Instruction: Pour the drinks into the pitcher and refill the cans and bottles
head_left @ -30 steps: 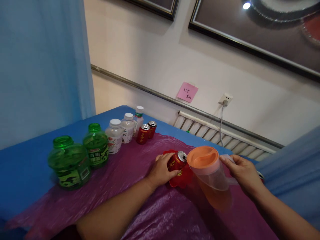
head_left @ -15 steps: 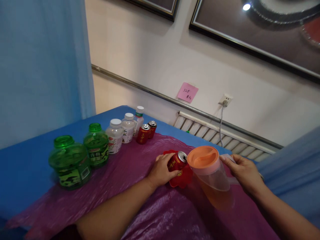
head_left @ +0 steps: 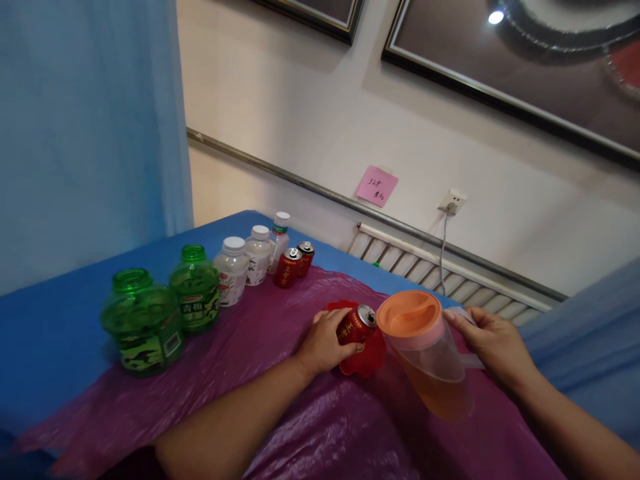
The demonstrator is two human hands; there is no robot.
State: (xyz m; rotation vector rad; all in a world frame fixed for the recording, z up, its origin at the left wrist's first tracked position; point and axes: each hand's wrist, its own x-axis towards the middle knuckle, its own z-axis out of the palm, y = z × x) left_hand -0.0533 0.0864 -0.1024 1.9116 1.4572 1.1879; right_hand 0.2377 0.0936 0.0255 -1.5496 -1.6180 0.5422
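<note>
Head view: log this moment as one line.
left hand: grips tilted red can | right hand: holds tilted orange-lidded pitcher by its handle | red tray: partly hidden by red can

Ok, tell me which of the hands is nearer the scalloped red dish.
Left. The left hand holds a red can over the scalloped red dish; the right hand is farther off, to its right, gripping the orange-lidded jug by its handle.
</note>
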